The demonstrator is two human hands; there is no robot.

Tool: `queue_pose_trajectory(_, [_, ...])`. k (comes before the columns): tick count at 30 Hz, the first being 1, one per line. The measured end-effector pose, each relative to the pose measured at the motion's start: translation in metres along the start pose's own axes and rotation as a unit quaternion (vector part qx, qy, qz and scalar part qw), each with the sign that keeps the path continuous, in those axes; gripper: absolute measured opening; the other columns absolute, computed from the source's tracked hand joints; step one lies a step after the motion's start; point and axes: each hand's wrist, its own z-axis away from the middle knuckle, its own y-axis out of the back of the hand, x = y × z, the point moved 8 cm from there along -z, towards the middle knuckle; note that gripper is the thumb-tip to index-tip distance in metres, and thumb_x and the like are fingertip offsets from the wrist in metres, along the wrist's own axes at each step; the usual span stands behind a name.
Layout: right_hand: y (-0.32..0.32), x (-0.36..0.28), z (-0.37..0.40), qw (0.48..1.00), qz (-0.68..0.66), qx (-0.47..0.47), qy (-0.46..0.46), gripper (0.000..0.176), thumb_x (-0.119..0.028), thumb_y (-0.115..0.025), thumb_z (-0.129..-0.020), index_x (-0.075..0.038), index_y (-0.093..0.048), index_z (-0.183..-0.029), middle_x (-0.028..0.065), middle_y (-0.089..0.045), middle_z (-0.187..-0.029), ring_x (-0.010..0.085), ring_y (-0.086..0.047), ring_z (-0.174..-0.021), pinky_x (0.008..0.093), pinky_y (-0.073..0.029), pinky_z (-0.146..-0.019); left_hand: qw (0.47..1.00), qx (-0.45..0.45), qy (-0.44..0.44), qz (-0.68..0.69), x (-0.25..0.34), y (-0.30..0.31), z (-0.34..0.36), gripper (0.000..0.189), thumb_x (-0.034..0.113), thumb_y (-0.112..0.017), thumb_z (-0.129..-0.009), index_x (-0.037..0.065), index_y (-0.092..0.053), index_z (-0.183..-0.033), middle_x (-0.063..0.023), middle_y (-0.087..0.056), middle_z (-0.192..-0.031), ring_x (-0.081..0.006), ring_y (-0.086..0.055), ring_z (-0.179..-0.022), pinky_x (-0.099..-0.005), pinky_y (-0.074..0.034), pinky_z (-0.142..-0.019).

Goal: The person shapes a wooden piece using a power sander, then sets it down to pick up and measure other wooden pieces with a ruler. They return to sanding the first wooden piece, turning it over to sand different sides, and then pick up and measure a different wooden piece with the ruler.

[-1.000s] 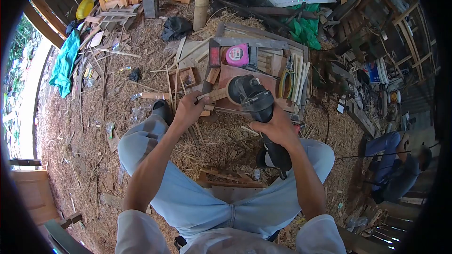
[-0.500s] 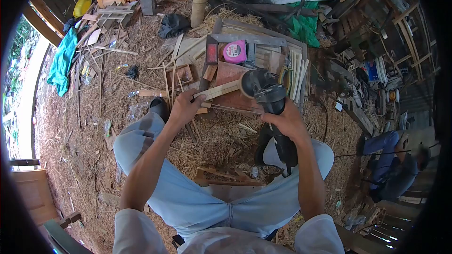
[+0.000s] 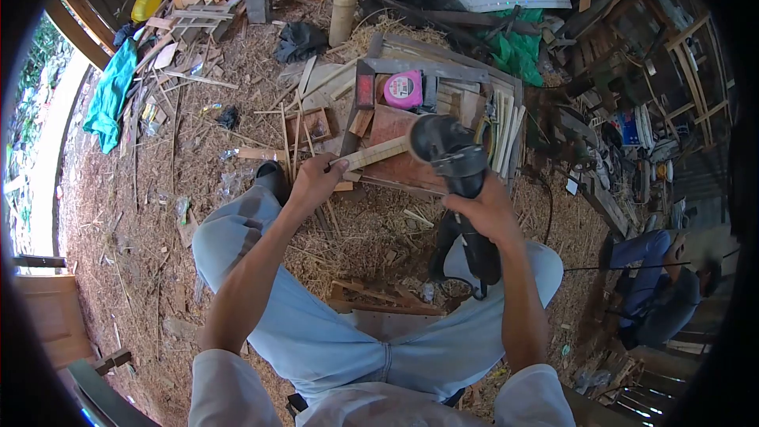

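My left hand (image 3: pixel 318 180) pinches the near end of a narrow wooden strip (image 3: pixel 375 155), which slants up to the right over a reddish board (image 3: pixel 393 124). My right hand (image 3: pixel 489 209) is wrapped round the body of a black angle grinder (image 3: pixel 465 166). The grinder's round disc head overlaps the strip's far end in this view. Behind the board lies a pink tape measure (image 3: pixel 403 89), with a small red-and-black box (image 3: pixel 364 90) to its left.
Thin pale wood strips (image 3: pixel 506 130) lie at the right of the low work surface. A small wooden box (image 3: pixel 310 126) sits on the shavings to the left. The grinder's cord trails by my right knee. Another person (image 3: pixel 660 285) sits at the far right.
The view has shifted slightly, so the bench things appear a little further right. The grinder head has moved slightly right along with it; both hands keep their holds.
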Motion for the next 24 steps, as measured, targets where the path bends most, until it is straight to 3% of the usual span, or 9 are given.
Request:
queue_pose_trajectory(1, [-0.008,-0.004,0.000,0.999,0.033,-0.006,0.029,0.061,-0.024,-0.077,-0.065,-0.001,-0.055,-0.117,0.0167,-0.066,-0.102,0.0310,-0.064,-0.092,0.0384,-0.048,-0.084,0.999,-0.026,0.021,0.008,0.001,-0.004,0.000,0.036,0.031,-0.059,-0.092,-0.004,-0.065,-0.097,-0.0085,-0.060,-0.064,-0.0128,-0.055,-0.060,-0.0323,-0.043,-0.056])
queue_pose_trajectory(4, [-0.033,-0.005,-0.001,0.998,0.037,-0.060,0.004,0.065,-0.027,-0.077,-0.065,-0.001,-0.053,-0.119,0.0199,-0.064,-0.104,0.0371,-0.062,-0.095,0.0411,-0.047,-0.085,1.000,0.001,0.012,0.004,0.005,-0.002,-0.002,0.036,0.031,-0.059,-0.092,-0.004,-0.065,-0.096,-0.0096,-0.058,-0.062,-0.0139,-0.054,-0.058,-0.0336,-0.043,-0.056])
queue_pose_trajectory(5, [-0.036,-0.015,-0.002,0.997,0.034,-0.056,0.045,0.064,-0.027,-0.078,-0.064,-0.001,-0.053,-0.118,0.0205,-0.064,-0.104,0.0376,-0.062,-0.096,0.0415,-0.048,-0.085,1.000,0.001,0.013,0.004,0.005,-0.003,-0.002,0.036,0.031,-0.059,-0.092,-0.004,-0.065,-0.096,-0.0096,-0.058,-0.062,-0.0139,-0.054,-0.058,-0.0336,-0.043,-0.056])
queue_pose_trajectory(14, [-0.032,-0.006,-0.003,0.998,0.028,-0.058,0.010,0.062,-0.025,-0.076,-0.063,-0.002,-0.055,-0.116,0.0184,-0.065,-0.100,0.0359,-0.062,-0.091,0.0407,-0.048,-0.081,0.999,0.023,-0.007,-0.021,0.018,0.007,-0.001,0.037,0.031,-0.060,-0.092,-0.005,-0.064,-0.099,-0.0113,-0.060,-0.066,-0.0160,-0.058,-0.060,-0.0350,-0.044,-0.057])
queue_pose_trajectory(17, [-0.009,-0.013,-0.001,0.999,0.052,-0.009,0.005,0.060,-0.024,-0.076,-0.062,-0.002,-0.056,-0.114,0.0158,-0.065,-0.096,0.0318,-0.063,-0.086,0.0385,-0.048,-0.080,1.000,0.017,-0.003,0.004,0.012,0.005,-0.004,0.035,0.032,-0.060,-0.089,-0.001,-0.067,-0.098,-0.0176,-0.064,-0.068,-0.0264,-0.065,-0.063,-0.0389,-0.048,-0.061])
queue_pose_trajectory(19, [0.000,0.004,-0.005,0.999,0.039,-0.013,-0.028,0.058,-0.024,-0.075,-0.062,-0.002,-0.057,-0.113,0.0141,-0.065,-0.093,0.0292,-0.063,-0.085,0.0374,-0.048,-0.079,1.000,0.006,-0.022,0.009,0.011,0.004,-0.005,0.036,0.031,-0.060,-0.092,-0.003,-0.064,-0.101,-0.0079,-0.059,-0.066,-0.0121,-0.052,-0.060,-0.0323,-0.042,-0.056])
queue_pose_trajectory(20, [0.004,0.012,-0.005,0.998,0.028,-0.016,-0.060,0.056,-0.024,-0.075,-0.062,-0.002,-0.058,-0.111,0.0123,-0.065,-0.091,0.0267,-0.063,-0.083,0.0363,-0.048,-0.078,1.000,0.005,-0.023,0.010,0.010,0.002,-0.007,0.036,0.031,-0.060,-0.092,-0.003,-0.064,-0.101,-0.0079,-0.059,-0.066,-0.0121,-0.052,-0.060,-0.0323,-0.042,-0.056])
queue_pose_trajectory(22, [0.014,0.012,-0.003,0.998,-0.005,0.008,-0.063,0.052,-0.022,-0.076,-0.062,-0.003,-0.060,-0.108,0.0098,-0.066,-0.090,0.0238,-0.062,-0.082,0.0358,-0.048,-0.077,0.999,0.029,-0.026,-0.006,0.007,0.004,-0.008,0.036,0.033,-0.061,-0.089,-0.001,-0.067,-0.098,-0.0166,-0.062,-0.065,-0.0251,-0.064,-0.061,-0.0385,-0.047,-0.059])
queue_pose_trajectory(24, [0.025,0.017,-0.007,0.997,-0.010,0.020,-0.073,0.051,-0.020,-0.077,-0.063,-0.003,-0.061,-0.108,0.0086,-0.066,-0.091,0.0228,-0.062,-0.083,0.0354,-0.048,-0.077,0.999,0.027,-0.028,-0.010,0.005,0.006,-0.008,0.036,0.033,-0.061,-0.089,-0.001,-0.067,-0.098,-0.0165,-0.062,-0.065,-0.0252,-0.063,-0.060,-0.0386,-0.047,-0.058])
